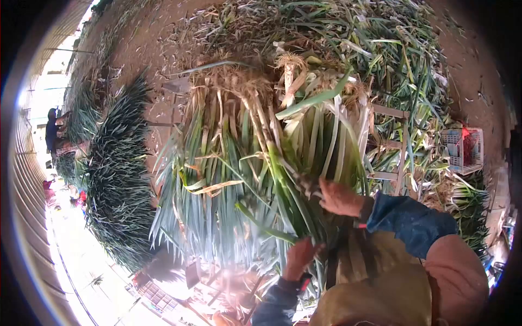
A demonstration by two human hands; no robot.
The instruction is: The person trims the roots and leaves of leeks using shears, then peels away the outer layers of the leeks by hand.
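Observation:
Long green leek-like stalks [206, 141] with pale, rooty ends lie in a broad layer in front of me. My right hand [340, 198] is closed at the right part of the layer, beside dark leaves; what its fingers grip is hard to make out. Lower down, my left hand [300, 258] is closed around the green leaves of a stalk bundle [285, 201], whose roots point away from me. A loose bent leaf [321, 100] lies across the pale stalks at the right.
A large pile of leafy stalks [117, 174] stands at the left, with a person [53, 130] in dark clothing beyond it. Trimmed leaves [380, 43] cover the ground at the back right. A white crate [462, 150] sits at the far right, and a wooden frame [403, 152] shows beside the stalks.

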